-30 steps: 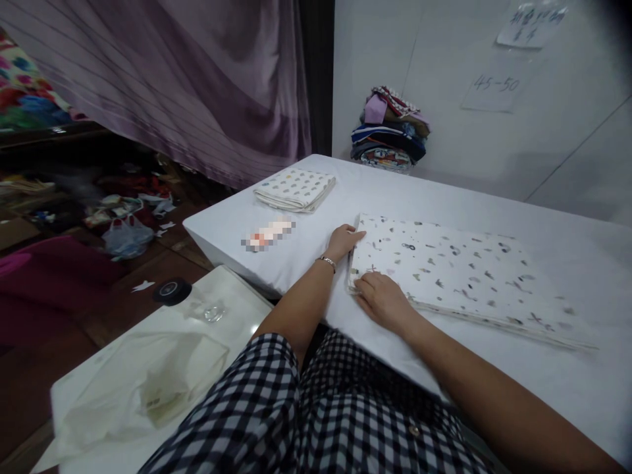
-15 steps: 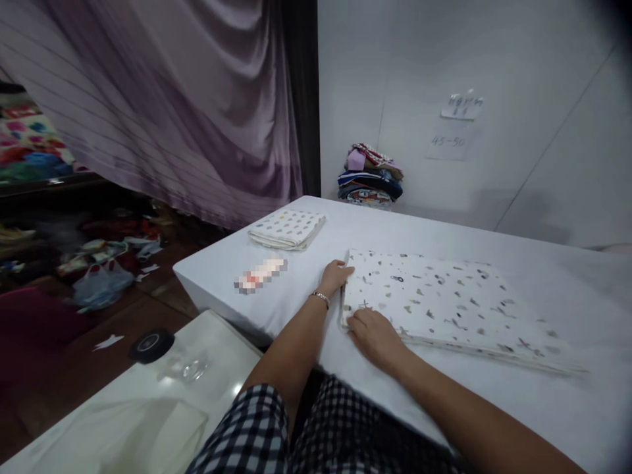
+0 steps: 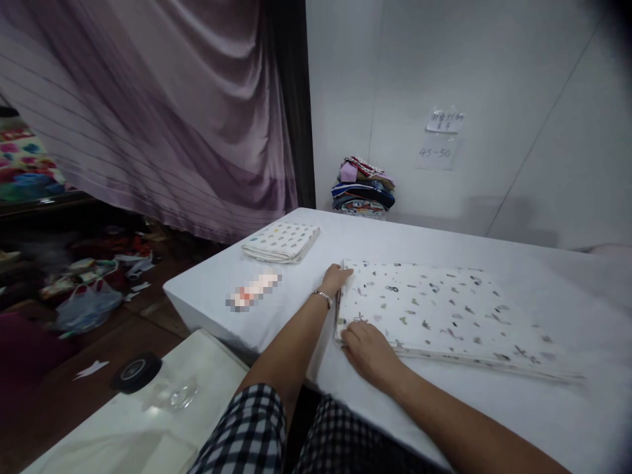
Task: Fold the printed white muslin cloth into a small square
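A folded white cloth (image 3: 429, 309) with small scattered prints lies flat in a long rectangle on the white-covered table. At its far left corner is my left hand (image 3: 334, 280), closed about the edge, with the thumb over the top; a bracelet (image 3: 324, 298) circles that wrist. My right hand (image 3: 371, 347) has its fingers curled on the near left corner of the same cloth. What the fingertips do beneath the layers is hidden. Further left, apart from both hands, rests a smaller folded cloth (image 3: 284, 241) with a heart-like print.
A pixelated, unreadable item (image 3: 254, 291) lies on the table (image 3: 207, 283). At lower left, a second white surface (image 3: 207, 368) bears a black round object (image 3: 137, 372) and a clear object (image 3: 184, 394). Folded textiles (image 3: 363, 187) are stacked by the wall. A purple curtain (image 3: 197, 118) hangs left.
The view has shifted slightly, so the scene sits a little lower and further left. Both hands stay at the same corners of the printed cloth, which looks unchanged.
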The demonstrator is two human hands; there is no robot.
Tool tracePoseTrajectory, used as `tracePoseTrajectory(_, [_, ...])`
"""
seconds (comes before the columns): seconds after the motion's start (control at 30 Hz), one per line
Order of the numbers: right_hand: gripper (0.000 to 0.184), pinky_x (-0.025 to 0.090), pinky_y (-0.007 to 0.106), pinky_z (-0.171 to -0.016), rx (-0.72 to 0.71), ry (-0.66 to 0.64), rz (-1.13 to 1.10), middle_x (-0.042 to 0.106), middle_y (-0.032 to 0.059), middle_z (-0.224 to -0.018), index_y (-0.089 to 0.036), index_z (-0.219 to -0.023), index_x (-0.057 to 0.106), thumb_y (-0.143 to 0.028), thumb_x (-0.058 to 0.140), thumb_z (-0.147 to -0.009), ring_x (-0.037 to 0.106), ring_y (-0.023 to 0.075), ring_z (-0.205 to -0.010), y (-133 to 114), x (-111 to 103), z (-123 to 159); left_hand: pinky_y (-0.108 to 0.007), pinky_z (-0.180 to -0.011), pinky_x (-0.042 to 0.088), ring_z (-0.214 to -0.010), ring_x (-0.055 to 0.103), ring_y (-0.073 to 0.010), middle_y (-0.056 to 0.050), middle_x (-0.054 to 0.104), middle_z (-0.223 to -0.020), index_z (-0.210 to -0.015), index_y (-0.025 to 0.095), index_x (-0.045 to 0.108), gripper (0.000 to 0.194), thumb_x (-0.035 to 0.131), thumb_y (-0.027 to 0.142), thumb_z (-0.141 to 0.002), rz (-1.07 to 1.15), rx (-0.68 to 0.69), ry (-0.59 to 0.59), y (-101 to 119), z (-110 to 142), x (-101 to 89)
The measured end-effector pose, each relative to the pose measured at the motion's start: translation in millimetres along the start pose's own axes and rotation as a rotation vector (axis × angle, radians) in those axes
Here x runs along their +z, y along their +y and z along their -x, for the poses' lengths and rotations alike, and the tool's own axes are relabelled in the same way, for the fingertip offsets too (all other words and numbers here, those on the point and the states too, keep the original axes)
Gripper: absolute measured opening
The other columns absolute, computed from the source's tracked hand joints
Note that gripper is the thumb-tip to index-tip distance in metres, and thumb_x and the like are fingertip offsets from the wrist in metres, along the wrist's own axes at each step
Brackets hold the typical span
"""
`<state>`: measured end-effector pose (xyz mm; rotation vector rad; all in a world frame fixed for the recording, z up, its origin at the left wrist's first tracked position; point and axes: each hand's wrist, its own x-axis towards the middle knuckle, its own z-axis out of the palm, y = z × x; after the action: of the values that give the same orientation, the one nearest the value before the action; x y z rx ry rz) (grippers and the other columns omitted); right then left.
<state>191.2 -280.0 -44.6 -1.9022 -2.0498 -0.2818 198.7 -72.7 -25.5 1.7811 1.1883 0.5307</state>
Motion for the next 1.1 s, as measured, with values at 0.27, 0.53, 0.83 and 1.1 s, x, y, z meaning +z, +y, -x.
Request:
tracePoseTrajectory(0.27, [0.007, 0.038, 0.031, -0.072, -0.028, -0.013, 0.007, 0.055, 0.0044, -0.085, -0.016, -0.086, 0.057, -0.013, 0.050, -0.086, 0.048, 0.0188, -0.081, 3, 2, 0, -0.027, -0.084, 0.042, -0.109, 0.056, -0.0219, -0.015, 0.057, -0.121, -0.118, 0.014, 0.047, 0.056, 0.067, 0.023, -0.067, 0.025, -0.004, 0.075, 12, -31, 11.6])
tracePoseTrajectory(0.53, [0.009, 0.036, 0.031, -0.070, -0.020, 0.014, 0.014, 0.054, 0.0044, -0.084, -0.017, -0.086, 0.056, -0.013, 0.048, -0.088, 0.046, 0.0186, -0.080, 3, 5, 0, -0.030, -0.087, 0.042, -0.108, 0.057, -0.0248, -0.014, 0.062, -0.114, -0.109, 0.018, 0.054, 0.053, 0.068, 0.013, -0.059, -0.021, -0.018, 0.119, 7, -47, 12.3])
tracePoseTrajectory(0.83, [0.009, 0.034, 0.031, -0.071, -0.025, 0.017, 0.073, 0.053, 0.0049, -0.087, -0.016, -0.090, 0.054, -0.015, 0.044, -0.090, 0.044, 0.0187, -0.083, 7, 5, -1, -0.033, -0.089, 0.043, -0.110, 0.056, -0.0269, -0.019, 0.059, -0.119, -0.118, 0.007, 0.050, 0.059, 0.067, 0.037, -0.070, -0.067, 0.026, 0.076, 10, -37, 4.6])
tracePoseTrajectory(1.1, [0.012, 0.037, 0.031, -0.075, -0.025, 0.027, 0.044, 0.055, 0.0048, -0.089, -0.016, -0.092, 0.055, -0.015, 0.044, -0.089, 0.047, 0.0188, -0.085, 10, 2, -1, -0.035, -0.092, 0.042, -0.106, 0.056, -0.0248, -0.010, 0.058, -0.121, -0.118, 0.018, 0.054, 0.051, 0.056, 0.046, -0.076, -0.287, 0.343, 0.010, 14, 28, -3.7])
